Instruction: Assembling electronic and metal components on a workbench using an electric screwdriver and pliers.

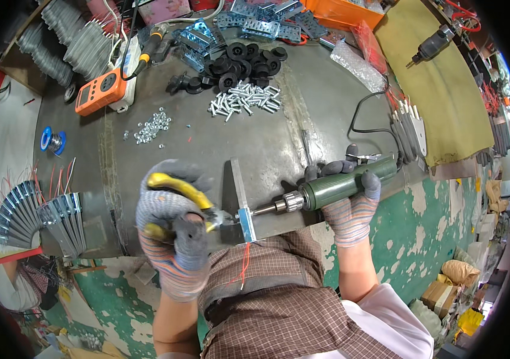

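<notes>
My left hand (174, 224), in a striped knit glove with grey fingers, is closed around yellow-handled pliers (180, 186). The pliers' jaws meet the left side of a small blue metal bracket (245, 224) at the near table edge. That bracket sits at the end of a grey bar (238, 182), and red wires (245, 263) hang below it. My right hand (350, 206), gloved alike, grips a dark green electric screwdriver (341, 185) lying sideways. Its bit points left and reaches the bracket's right side. Any small fastener between the tools is too hard to make out.
Loose nuts (153, 125), silver screws (246, 100) and black round knobs (237, 63) lie in piles beyond my hands. Blue metal brackets (267, 21) are heaped at the back. An orange meter (101, 91), solder spool (53, 141) and wired bars (19, 215) stand left. A black cord (356, 113) runs right.
</notes>
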`<action>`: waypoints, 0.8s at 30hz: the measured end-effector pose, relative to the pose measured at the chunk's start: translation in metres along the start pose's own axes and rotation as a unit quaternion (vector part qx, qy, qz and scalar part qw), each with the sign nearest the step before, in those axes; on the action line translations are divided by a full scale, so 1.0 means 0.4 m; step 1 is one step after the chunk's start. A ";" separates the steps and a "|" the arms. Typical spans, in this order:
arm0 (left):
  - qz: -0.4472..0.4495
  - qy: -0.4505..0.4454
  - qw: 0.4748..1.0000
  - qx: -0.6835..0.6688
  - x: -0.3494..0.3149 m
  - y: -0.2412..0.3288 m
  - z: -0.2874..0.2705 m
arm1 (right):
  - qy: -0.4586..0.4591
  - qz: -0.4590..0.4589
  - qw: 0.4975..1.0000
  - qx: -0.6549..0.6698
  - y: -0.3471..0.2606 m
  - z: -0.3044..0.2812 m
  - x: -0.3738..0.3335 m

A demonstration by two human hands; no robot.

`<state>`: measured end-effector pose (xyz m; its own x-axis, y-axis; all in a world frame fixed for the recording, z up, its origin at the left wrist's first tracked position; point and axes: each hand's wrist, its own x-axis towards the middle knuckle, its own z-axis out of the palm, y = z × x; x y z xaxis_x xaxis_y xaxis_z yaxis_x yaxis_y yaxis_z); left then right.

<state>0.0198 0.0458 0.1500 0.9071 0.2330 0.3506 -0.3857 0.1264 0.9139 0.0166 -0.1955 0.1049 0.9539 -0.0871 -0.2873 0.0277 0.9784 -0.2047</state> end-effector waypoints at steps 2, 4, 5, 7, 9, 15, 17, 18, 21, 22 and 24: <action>0.040 -0.026 0.998 -0.045 0.000 0.002 0.031 | 0.007 0.001 1.000 0.006 0.001 0.000 -0.001; 0.006 0.023 0.999 -0.040 -0.027 0.022 0.043 | 0.010 0.006 1.000 0.009 0.003 0.001 -0.001; -0.006 0.010 0.999 -0.036 -0.039 0.020 0.028 | 0.011 0.004 1.000 0.009 0.004 0.004 -0.002; -0.020 -0.006 0.999 -0.033 -0.045 0.011 0.012 | 0.011 -0.010 1.000 -0.008 0.004 0.010 -0.004; 0.017 -0.069 0.994 -0.086 -0.045 0.008 0.000 | 0.004 -0.006 1.000 -0.012 0.008 0.015 -0.003; 0.048 -0.172 0.969 -0.170 -0.005 -0.051 -0.014 | -0.003 -0.003 1.000 -0.014 0.016 0.019 -0.003; 0.020 0.010 0.980 -0.198 -0.019 -0.012 0.072 | -0.005 -0.010 1.000 -0.016 0.019 0.015 -0.004; 0.019 0.009 0.980 -0.198 -0.018 -0.009 0.075 | -0.020 -0.016 1.000 -0.018 0.019 0.018 -0.005; 0.006 0.013 0.976 -0.219 -0.023 -0.008 0.068 | -0.035 -0.030 0.999 -0.024 0.022 0.027 -0.008; -0.038 0.004 0.967 -0.251 -0.024 -0.009 0.051 | -0.037 -0.036 0.998 -0.028 0.022 0.029 -0.010; -0.080 -0.001 0.956 -0.283 -0.025 -0.014 0.044 | -0.034 -0.043 0.998 -0.028 0.028 0.032 -0.010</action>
<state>0.0158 0.0258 0.1452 0.9620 0.1649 0.2176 -0.2715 0.6622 0.6984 0.0171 -0.1819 0.1158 0.9667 -0.1555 -0.2031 0.0953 0.9558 -0.2781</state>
